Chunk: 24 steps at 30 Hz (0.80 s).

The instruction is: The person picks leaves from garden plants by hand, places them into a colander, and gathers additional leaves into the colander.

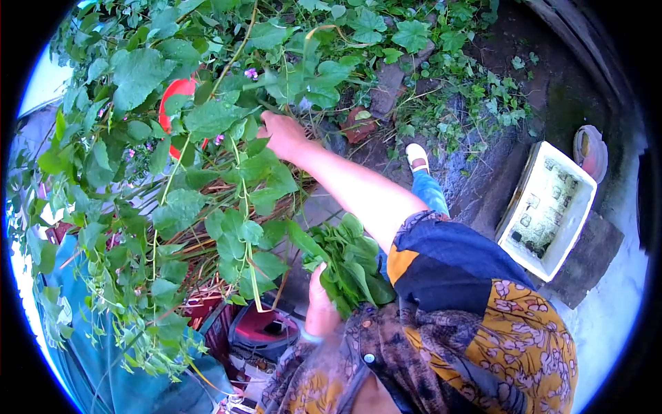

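Observation:
My left hand (320, 303) is closed around a thick bunch of green leaves (352, 262), held close in front of my shirt. My right arm stretches out across the view into a leafy climbing vine (214, 124). Among its leaves and stems, my right hand (281, 135) has its fingers curled together, with the fingertips partly hidden by foliage. I cannot make out what is between them. Small purple flowers (251, 73) dot the vine near that hand. Behind the leaves, left of the right hand, a red-orange round object (178, 96) shows in part.
Dry stalks (221, 214) lie in a heap beneath the vine. A teal sheet (117, 345) hangs at lower left, near a red and dark container (265, 330). To the right stands a dirty white basin (548, 210). Stones (387, 90) and low plants cover the ground by my foot (417, 156).

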Available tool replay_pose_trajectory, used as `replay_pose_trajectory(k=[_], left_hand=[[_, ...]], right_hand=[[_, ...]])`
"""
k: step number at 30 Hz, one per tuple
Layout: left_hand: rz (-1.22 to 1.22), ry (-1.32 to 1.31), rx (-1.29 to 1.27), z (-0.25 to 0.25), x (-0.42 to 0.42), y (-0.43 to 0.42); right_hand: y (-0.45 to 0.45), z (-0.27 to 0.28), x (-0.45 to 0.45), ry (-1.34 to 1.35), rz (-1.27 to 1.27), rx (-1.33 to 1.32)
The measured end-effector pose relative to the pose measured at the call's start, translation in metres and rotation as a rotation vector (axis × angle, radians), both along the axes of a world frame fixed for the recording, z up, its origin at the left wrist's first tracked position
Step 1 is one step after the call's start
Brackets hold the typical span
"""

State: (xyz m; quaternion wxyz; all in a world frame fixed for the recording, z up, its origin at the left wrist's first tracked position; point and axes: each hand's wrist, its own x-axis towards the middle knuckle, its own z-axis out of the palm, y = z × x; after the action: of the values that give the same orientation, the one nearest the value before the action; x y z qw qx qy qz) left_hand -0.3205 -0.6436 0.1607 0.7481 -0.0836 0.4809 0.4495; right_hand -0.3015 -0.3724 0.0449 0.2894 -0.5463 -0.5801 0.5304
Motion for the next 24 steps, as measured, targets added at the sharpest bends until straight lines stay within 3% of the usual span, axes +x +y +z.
replay_pose_trajectory(k=[6, 10, 13, 18, 21, 24], left_hand=[[0.008, -0.009, -0.023, -0.003, 0.002, -0.001], [-0.026, 0.053, -0.072, 0.001, 0.006, 0.003], [-0.055, 0.1, -0.086, 0.007, 0.011, 0.007], [-0.074, 0.032, -0.147, 0.006, 0.008, 0.004], [-0.106, 0.253, -0.253, 0.002, 0.01, 0.0], [-0.101, 0.156, -0.146, -0.002, 0.011, -0.002]], right_hand=[[-0.02, -0.011, 0.013, 0.084, -0.116, -0.053], [-0.029, -0.032, 0.014, 0.512, -0.359, -0.379], [-0.031, -0.041, 0.013, 0.603, -0.347, -0.555], [-0.023, -0.044, 0.013, 0.246, -0.262, -0.409], [-0.023, -0.073, -0.002, 0.233, -0.285, -0.385], [-0.025, -0.056, 0.012, 0.187, -0.178, -0.36]])
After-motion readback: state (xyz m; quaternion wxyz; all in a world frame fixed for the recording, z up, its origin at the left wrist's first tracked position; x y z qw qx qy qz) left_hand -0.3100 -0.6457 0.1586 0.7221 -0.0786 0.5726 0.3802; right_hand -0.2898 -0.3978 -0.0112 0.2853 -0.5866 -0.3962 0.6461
